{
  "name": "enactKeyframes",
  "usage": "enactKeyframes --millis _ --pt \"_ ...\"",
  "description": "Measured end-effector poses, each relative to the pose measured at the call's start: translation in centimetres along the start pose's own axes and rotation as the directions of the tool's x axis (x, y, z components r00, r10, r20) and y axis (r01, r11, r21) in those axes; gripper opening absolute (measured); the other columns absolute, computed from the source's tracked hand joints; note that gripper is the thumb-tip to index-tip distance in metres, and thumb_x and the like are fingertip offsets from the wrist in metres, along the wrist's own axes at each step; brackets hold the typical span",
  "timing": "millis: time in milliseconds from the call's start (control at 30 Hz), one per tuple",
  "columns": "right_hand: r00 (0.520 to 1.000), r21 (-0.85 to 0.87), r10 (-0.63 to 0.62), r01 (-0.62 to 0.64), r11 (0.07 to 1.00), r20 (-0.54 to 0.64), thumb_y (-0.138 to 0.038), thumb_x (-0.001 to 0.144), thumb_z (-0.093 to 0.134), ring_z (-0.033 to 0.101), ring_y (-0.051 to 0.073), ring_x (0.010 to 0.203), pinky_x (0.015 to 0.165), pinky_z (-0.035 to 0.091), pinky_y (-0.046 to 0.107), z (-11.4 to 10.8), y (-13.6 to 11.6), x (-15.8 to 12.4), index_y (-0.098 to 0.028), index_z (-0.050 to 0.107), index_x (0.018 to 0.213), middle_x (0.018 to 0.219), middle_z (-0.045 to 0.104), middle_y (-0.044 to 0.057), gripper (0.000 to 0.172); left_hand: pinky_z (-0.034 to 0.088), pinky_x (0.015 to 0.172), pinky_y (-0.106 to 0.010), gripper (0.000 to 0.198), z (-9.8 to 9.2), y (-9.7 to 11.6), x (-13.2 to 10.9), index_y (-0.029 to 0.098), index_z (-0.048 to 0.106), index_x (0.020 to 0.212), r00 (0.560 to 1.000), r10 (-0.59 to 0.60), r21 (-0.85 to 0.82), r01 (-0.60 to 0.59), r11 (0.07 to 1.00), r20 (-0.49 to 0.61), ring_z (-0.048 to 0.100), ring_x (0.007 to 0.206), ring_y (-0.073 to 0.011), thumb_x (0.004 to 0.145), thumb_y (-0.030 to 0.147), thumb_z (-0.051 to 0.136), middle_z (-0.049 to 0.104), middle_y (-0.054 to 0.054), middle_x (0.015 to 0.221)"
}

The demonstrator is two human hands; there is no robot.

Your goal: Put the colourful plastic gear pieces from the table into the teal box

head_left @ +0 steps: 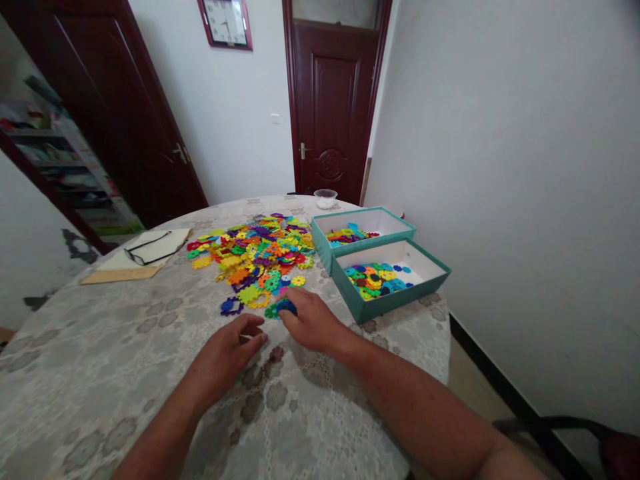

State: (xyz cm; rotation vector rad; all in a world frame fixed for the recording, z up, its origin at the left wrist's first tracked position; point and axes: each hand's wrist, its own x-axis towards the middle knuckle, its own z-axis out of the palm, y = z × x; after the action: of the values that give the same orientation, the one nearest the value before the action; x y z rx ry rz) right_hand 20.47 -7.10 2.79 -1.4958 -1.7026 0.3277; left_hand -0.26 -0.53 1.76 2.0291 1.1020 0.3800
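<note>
- Blue gear pieces (pixel 287 306): located in your right hand (pixel 311 320), at the near edge of the pile. More than 1 seems to be stacked; exact count cannot be told.
- Right grip: your thumb and fingers are closed on them; the far-side contact is hidden. An uneven pinch could fan the stack and drop a piece.
- Left hand (pixel 234 348): half curled, thumb apart from fingers, no piece visible in it. It sits near the right; crossing paths could cause a bump.
- Green gear (pixel 271 311): just beside the blue ones. A low drag could sweep it along.
- Pile of gears (pixel 267 248): loose and overlapping, beyond your hands. Brushing knuckles could scatter it.
- Front box (pixel 400 298) and rear box (pixel 321 245): both hold gears. Your right forearm passes near the front 1; a wide elbow could knock it.
</note>
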Motion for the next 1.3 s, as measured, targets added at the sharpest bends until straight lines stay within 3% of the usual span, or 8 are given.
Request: enactKeyframes --millis 100,200,467,667,833,933,1067,1300 --pt "0.975 -0.162 -0.092 0.059 0.985 -0.202 -0.011 0.093 0.052 0.058 0.022 0.106 0.097 0.045 0.034 -3.6 0.9 0.4 -0.020 0.062 0.111 0.109 0.064 0.008 0.022 0.050 0.084 -0.034 0.045 -0.8 -0.8 -1.6 0.025 0.068 0.119 0.998 -0.002 0.204 -0.012 0.979 0.069 0.068 0.097 -0.0267 0.081 0.048 0.065 0.072 -0.007 0.116" --pt "0.937 -0.369 -0.076 -0.059 0.928 -0.340 -0.011 0.094 0.047 0.056 0.025 0.104 0.097 0.045 0.037 -7.1 3.3 0.3 -0.017 0.062 0.115 0.109 0.062 0.013 0.026 0.048 0.088 -0.035 0.037 -1.4 -1.3 -3.1 0.025 0.070 0.112 0.989 -0.006 0.356 -0.047 0.933 0.147 0.065 0.101 -0.0273 0.077 0.039 0.066 0.070 -0.007 0.113" --pt "0.922 -0.669 0.061 -0.321 0.670 -0.382 -0.009 0.091 0.048 0.058 0.029 0.095 0.086 0.045 0.039 -9.8 8.5 -0.5 -0.014 0.066 0.111 0.098 0.064 0.016 0.027 0.045 0.091 -0.034 0.033 -2.1 -2.1 -4.1 0.023 0.063 0.112 0.987 0.026 0.334 -0.077 0.939 0.156 0.060 0.104 -0.0238 0.080 0.027 0.057 0.061 -0.007 0.116" --pt "0.897 -0.640 -0.147 -0.174 0.749 -0.416 -0.012 0.093 0.048 0.058 0.031 0.107 0.095 0.045 0.045 -8.5 6.0 0.0 -0.016 0.066 0.113 0.106 0.067 0.016 0.027 0.043 0.083 -0.033 0.027 -2.6 -3.4 -4.1 0.023 0.062 0.107 0.997 -0.026 0.410 -0.008 0.912 0.076 0.060 0.097 -0.0236 0.081 0.031 0.059 0.063 -0.007 0.109" --pt "0.974 -0.470 -0.161 0.067 0.880 -0.162 -0.017 0.097 0.049 0.061 0.026 0.109 0.102 0.046 0.039 -3.6 3.6 0.0 -0.019 0.066 0.111 0.110 0.069 0.012 0.022 0.038 0.072 -0.031 0.021 -2.6 -3.9 -4.0 0.023 0.059 0.094 0.995 -0.085 0.416 0.057 0.907 0.050 0.059 0.087 -0.0217 0.081 0.038 0.062 0.065 -0.005 0.099" --pt "1.000 -0.503 -0.002 -0.003 0.864 -0.009 -0.021 0.097 0.054 0.061 0.027 0.114 0.103 0.045 0.037 -0.4 4.2 -0.3 -0.015 0.066 0.118 0.115 0.068 0.015 0.025 0.037 0.070 -0.030 0.019 -2.4 -4.2 -4.0 0.023 0.057 0.090 0.997 -0.063 0.391 0.040 0.919 0.045 0.058 0.086 -0.0213 0.081 0.038 0.063 0.065 -0.004 0.096" --pt "0.980 -0.558 0.195 -0.141 0.818 0.038 -0.031 0.097 0.059 0.062 0.027 0.110 0.098 0.045 0.036 1.7 6.3 0.4 -0.014 0.069 0.115 0.112 0.068 0.017 0.026 0.038 0.072 -0.031 0.027 -2.3 -4.4 -4.3 0.023 0.059 0.097 1.000 -0.030 0.368 0.026 0.929 0.005 0.059 0.087 -0.0227 0.079 0.042 0.065 0.064 -0.006 0.102" --pt "0.971 -0.405 0.234 -0.193 0.894 0.053 -0.031 0.089 0.064 0.062 0.022 0.088 0.079 0.044 0.030 1.6 7.4 1.2 -0.019 0.066 0.100 0.096 0.069 0.007 0.017 0.041 0.075 -0.031 0.022 -3.4 -4.2 -5.4 0.023 0.064 0.095 0.997 -0.035 0.337 0.009 0.942 0.071 0.060 0.091 -0.0234 0.074 0.030 0.064 0.066 -0.006 0.103"
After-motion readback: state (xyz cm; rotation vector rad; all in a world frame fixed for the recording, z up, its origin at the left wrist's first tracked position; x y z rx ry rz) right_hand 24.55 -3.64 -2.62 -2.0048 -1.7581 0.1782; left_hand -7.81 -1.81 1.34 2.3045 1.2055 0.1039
